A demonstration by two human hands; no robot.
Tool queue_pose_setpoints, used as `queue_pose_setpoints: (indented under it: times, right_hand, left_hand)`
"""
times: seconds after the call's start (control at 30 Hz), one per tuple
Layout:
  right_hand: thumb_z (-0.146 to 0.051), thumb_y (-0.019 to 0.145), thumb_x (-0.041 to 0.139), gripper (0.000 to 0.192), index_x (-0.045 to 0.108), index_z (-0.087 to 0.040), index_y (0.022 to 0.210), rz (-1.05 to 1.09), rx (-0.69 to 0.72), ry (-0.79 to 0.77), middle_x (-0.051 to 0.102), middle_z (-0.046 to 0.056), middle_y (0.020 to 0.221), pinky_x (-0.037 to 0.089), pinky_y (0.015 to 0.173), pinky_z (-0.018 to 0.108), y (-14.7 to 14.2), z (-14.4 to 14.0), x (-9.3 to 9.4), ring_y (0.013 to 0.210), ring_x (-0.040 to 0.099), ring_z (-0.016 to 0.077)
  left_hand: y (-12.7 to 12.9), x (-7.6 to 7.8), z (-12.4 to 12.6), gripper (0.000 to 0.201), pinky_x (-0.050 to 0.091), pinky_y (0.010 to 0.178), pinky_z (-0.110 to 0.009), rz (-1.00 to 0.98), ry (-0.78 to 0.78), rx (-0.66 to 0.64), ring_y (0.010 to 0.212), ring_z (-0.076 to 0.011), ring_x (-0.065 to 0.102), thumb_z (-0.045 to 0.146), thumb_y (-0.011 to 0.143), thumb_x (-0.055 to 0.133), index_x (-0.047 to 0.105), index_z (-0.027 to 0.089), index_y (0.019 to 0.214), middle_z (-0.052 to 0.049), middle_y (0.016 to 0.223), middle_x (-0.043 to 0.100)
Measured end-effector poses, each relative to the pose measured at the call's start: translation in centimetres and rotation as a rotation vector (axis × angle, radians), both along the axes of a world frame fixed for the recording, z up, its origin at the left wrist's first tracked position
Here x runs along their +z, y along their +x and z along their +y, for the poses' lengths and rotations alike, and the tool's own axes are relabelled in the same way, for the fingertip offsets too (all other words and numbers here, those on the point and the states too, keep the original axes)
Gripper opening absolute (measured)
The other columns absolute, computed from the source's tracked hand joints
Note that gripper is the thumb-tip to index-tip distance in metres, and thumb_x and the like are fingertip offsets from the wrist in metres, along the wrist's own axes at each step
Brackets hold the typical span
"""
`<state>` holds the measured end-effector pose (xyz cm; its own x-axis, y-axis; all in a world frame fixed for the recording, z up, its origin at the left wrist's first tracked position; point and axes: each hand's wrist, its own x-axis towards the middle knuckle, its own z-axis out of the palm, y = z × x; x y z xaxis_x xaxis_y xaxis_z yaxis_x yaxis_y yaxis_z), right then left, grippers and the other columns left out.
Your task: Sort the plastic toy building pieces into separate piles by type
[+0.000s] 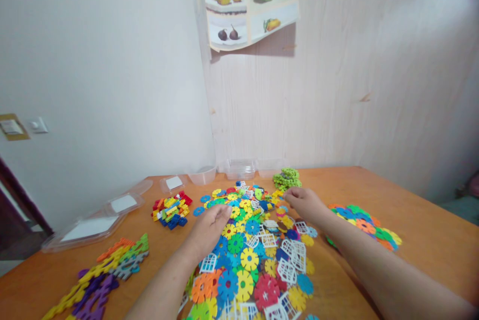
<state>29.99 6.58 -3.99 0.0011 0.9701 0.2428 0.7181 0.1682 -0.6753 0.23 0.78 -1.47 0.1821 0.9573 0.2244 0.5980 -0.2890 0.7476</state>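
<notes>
A wide heap of plastic snowflake discs [235, 243], yellow, blue, green, red and orange, spreads down the middle of the table. White lattice window pieces [287, 270] are mixed into it. My left hand [210, 228] is over the heap's left side, fingers curled together; what they hold, if anything, is hidden. At the far right side of the heap, my right hand [305, 204] has its fingertips pinched close to small yellow pieces [277, 194]. Whether one of these is between the fingers cannot be made out.
Building bricks [171, 210] lie piled left. Nearer are long notched strips [101, 275]. Green pieces [287, 179] stack at the back; larger discs [364, 225] lie right, partly behind my forearm. Clear tubs [240, 168] and lids [90, 228] line the wooden table's [407, 205] back and left.
</notes>
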Motion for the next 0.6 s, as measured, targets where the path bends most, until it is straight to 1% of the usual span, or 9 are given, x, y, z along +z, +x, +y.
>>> queue_pose_setpoints:
  times: [0.1, 0.17, 0.27, 0.4, 0.47, 0.53, 0.6]
  right_hand:
    - [-0.034, 0.083, 0.044, 0.025, 0.059, -0.018, 0.072, -0.044, -0.100, 0.015, 0.057, -0.001, 0.064, 0.032, 0.054, 0.022, 1.4, 0.7, -0.3, 0.065, 0.052, 0.0140]
    - [-0.032, 0.082, 0.046, 0.022, 0.059, -0.018, 0.071, -0.090, -0.119, 0.004, 0.058, 0.000, 0.063, 0.030, 0.054, 0.022, 1.8, 0.7, -0.4, 0.064, 0.052, 0.0140]
    - [-0.032, 0.081, 0.050, 0.020, 0.065, -0.019, 0.075, -0.159, -0.083, -0.042, 0.062, 0.000, 0.065, 0.029, 0.053, 0.023, 1.3, 0.2, -0.5, 0.062, 0.054, 0.0136]
    - [-0.039, 0.081, 0.057, 0.022, 0.071, -0.022, 0.086, -0.249, -0.023, -0.079, 0.067, 0.001, 0.072, 0.028, 0.053, 0.023, 0.0, -0.6, -0.7, 0.061, 0.057, 0.0138]
    - [-0.039, 0.080, 0.059, 0.021, 0.071, -0.022, 0.083, -0.295, -0.003, -0.077, 0.066, 0.001, 0.071, 0.028, 0.054, 0.024, -0.5, -0.7, -0.7, 0.061, 0.057, 0.0141]
    - [-0.038, 0.083, 0.056, 0.023, 0.070, -0.021, 0.077, -0.334, 0.002, -0.064, 0.066, 0.003, 0.071, 0.029, 0.055, 0.025, -0.8, -0.8, -0.6, 0.062, 0.057, 0.0148]
    - [-0.037, 0.087, 0.050, 0.029, 0.070, -0.019, 0.078, -0.363, -0.002, -0.029, 0.068, 0.006, 0.079, 0.033, 0.060, 0.026, -1.0, -0.8, -0.4, 0.070, 0.059, 0.0171]
  left_hand:
    - [0.1, 0.1, 0.0, 0.047, 0.045, 0.076, -0.028, -0.008, 0.000, 0.003, 0.086, -0.0203, 0.060, 0.058, 0.091, 0.038, 0.063, 0.018, 0.088, -0.002, 0.087, 0.067]
    - [0.1, 0.1, -0.1, 0.047, 0.046, 0.076, -0.028, -0.011, -0.003, -0.001, 0.085, -0.0204, 0.060, 0.058, 0.091, 0.039, 0.064, 0.018, 0.087, -0.002, 0.087, 0.067]
    - [0.2, 0.0, -0.1, 0.047, 0.046, 0.076, -0.029, -0.004, 0.003, -0.004, 0.084, -0.0212, 0.060, 0.058, 0.090, 0.040, 0.065, 0.019, 0.087, -0.003, 0.086, 0.067]
    - [0.2, -0.2, 0.0, 0.047, 0.047, 0.076, -0.030, -0.004, 0.016, 0.001, 0.083, -0.0218, 0.060, 0.059, 0.088, 0.042, 0.067, 0.019, 0.088, -0.004, 0.084, 0.068]
    - [0.2, -0.2, 0.0, 0.048, 0.047, 0.076, -0.030, -0.002, 0.020, 0.003, 0.083, -0.0219, 0.060, 0.060, 0.087, 0.042, 0.068, 0.019, 0.088, -0.004, 0.083, 0.067]
    - [0.2, -0.2, 0.0, 0.048, 0.047, 0.076, -0.031, 0.003, 0.023, 0.005, 0.083, -0.0220, 0.060, 0.060, 0.087, 0.043, 0.068, 0.019, 0.088, -0.003, 0.081, 0.066]
    - [0.3, -0.2, 0.0, 0.049, 0.048, 0.076, -0.030, 0.002, 0.026, 0.007, 0.083, -0.0220, 0.060, 0.060, 0.087, 0.043, 0.068, 0.019, 0.088, -0.003, 0.080, 0.066]
